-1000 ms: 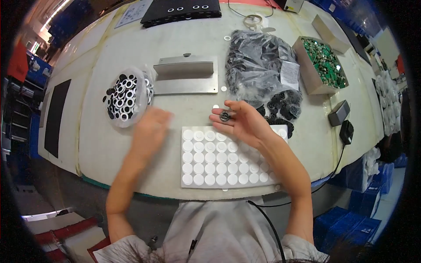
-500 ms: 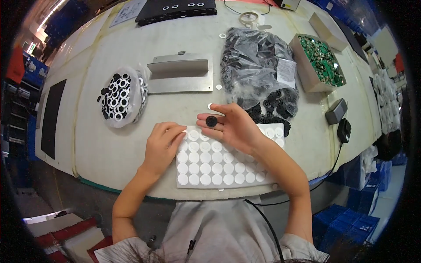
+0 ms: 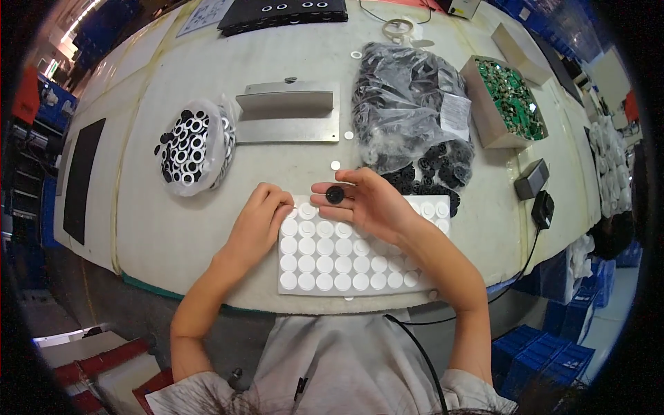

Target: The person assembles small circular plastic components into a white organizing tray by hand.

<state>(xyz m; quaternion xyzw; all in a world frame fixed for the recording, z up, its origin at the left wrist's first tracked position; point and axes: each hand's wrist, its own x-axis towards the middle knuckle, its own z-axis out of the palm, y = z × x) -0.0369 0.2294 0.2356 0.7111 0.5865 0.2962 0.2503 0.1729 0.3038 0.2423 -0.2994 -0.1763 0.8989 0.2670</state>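
Note:
A white sheet (image 3: 285, 286) bearing rows of white round discs lies at the table's near edge. At its upper left corner my left hand (image 3: 261, 213) is closed, thumb and fingertips pinched together beside the corner disc. What they grip, if anything, is hidden. My right hand (image 3: 373, 207) is turned palm up over the sheet's far edge. It holds a small black round part (image 3: 335, 194) on its fingers. Just beyond those fingertips a loose white disc (image 3: 336, 166) lies on the table. The right forearm covers part of the sheet's right side.
Left stands a plastic bag of black-and-white rings (image 3: 188, 149). A bent metal plate (image 3: 287, 131) lies behind. Beyond my right hand is a clear bag of black parts (image 3: 408, 104). Further right are a box of green circuit boards (image 3: 508, 104) and a grey block (image 3: 532, 179).
My left hand has shifted slightly at the sheet's corner. The right hand has drawn back a little from the loose white disc, its thumb now lower. The black part stays on its fingers.

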